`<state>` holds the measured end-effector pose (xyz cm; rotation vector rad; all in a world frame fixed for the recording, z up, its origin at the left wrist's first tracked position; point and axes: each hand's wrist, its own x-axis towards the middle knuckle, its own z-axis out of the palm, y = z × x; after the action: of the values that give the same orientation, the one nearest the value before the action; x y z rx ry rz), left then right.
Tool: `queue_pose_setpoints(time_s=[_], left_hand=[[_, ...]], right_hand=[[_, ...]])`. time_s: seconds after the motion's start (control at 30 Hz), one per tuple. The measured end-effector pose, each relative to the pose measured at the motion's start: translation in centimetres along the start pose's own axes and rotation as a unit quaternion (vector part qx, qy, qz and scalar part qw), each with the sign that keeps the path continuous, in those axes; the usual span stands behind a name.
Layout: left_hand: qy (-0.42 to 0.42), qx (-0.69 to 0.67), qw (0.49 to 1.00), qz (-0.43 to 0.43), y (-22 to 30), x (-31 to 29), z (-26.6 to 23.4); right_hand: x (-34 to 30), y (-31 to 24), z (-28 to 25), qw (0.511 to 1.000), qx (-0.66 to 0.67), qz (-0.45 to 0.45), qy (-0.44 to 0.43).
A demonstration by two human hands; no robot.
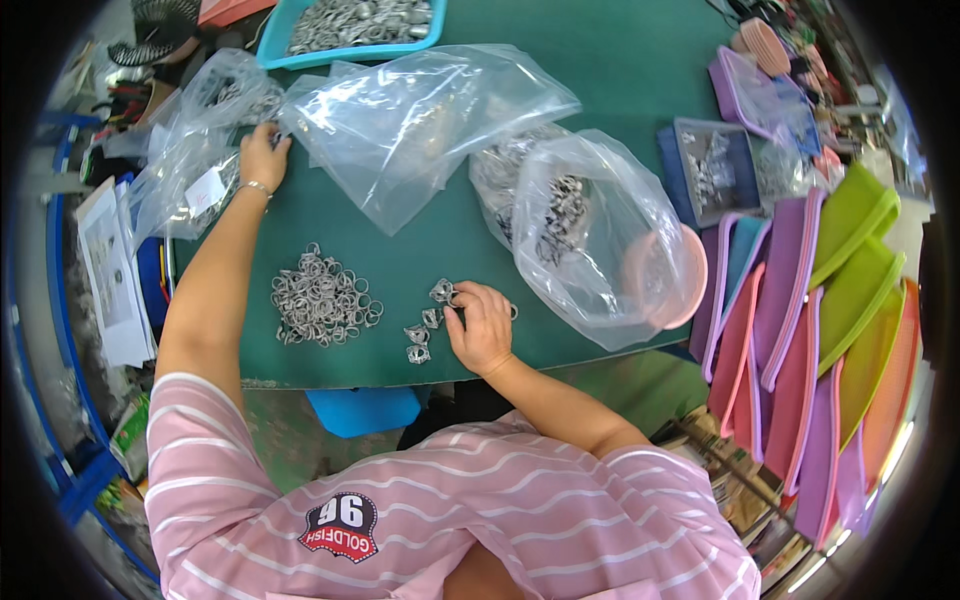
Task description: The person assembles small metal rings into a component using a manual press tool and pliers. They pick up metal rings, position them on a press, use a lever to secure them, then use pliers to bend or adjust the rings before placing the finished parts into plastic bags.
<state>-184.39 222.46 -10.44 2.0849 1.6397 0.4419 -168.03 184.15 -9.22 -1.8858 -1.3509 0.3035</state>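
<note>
On the green table, my right hand [482, 325] is curled, thumb and fingertips closed on metal rings at the edge of a small grey cluster [441, 291]. More small ring clusters [418, 345] lie just left of it, and part of another ring shows at its right side. A loose heap of grey metal rings [322, 298] sits between my forearms. My left hand [262, 160] is stretched to the far left beside a clear plastic bag [212, 130] with metal pieces inside. Its fingers are bent around something dark and small that I cannot make out.
A large clear bag [410, 120] lies flat across the middle. Right of it, an open bag [600, 230] holds metal rings, against a pink round container [690, 275]. A blue tray [440, 25] of metal parts stands at the back. Colourful bins [790, 290] hang along the right.
</note>
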Motion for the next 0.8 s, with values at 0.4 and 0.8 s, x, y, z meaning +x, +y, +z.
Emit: queue_pose_setpoints(time_s=[0.4, 0.8], left_hand=[[-0.244, -0.490, 0.832, 0.092, 24.8, -19.3, -3.7], [-0.190, -0.517, 0.834, -0.025, 20.7, -19.4, -5.1]], right_hand=[[-0.7, 0.7, -0.2, 0.999, -0.003, -0.019, 0.033], [-0.5, 1.2, 0.1, 0.995, 0.075, -0.051, 0.036]])
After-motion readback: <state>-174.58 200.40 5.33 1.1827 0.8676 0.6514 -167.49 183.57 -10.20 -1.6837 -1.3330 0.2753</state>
